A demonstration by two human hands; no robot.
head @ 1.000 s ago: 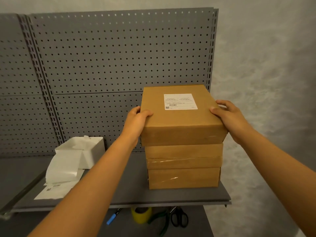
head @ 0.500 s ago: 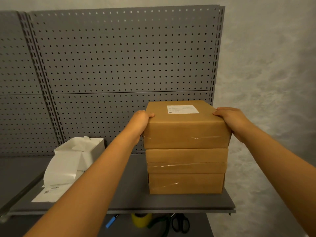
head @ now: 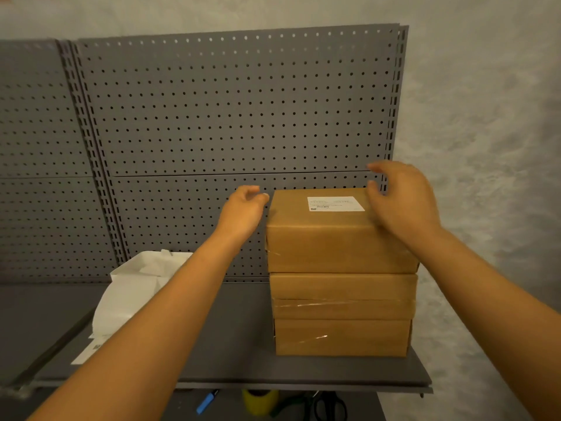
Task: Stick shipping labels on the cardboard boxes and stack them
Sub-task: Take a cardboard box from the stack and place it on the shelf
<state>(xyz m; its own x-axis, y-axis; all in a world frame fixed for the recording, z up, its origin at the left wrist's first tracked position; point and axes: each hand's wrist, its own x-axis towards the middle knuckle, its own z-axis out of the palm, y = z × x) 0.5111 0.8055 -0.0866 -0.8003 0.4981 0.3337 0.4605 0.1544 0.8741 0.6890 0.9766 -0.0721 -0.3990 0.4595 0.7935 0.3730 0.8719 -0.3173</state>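
Observation:
Three brown cardboard boxes stand stacked on the right part of the grey shelf [head: 236, 344]. The top box [head: 337, 241] carries a white shipping label [head: 335, 203] on its upper face; below it sit the middle box [head: 343, 294] and the bottom box [head: 341, 337]. My left hand [head: 243, 212] hovers just off the top box's left edge, fingers loosely curled and holding nothing. My right hand [head: 400, 199] floats above the top box's right rear corner, fingers spread, off the cardboard.
A white box with label sheets [head: 136, 287] spilling out of it lies on the shelf at the left. A grey pegboard [head: 230, 110] backs the shelf. On the lower level lie a blue marker [head: 207, 401], a yellow tape roll [head: 259, 401] and black scissors [head: 329, 407].
Both hands set the top box flat onto the stack, then let go of its sides. They have lifted away, the right hand higher than the left.

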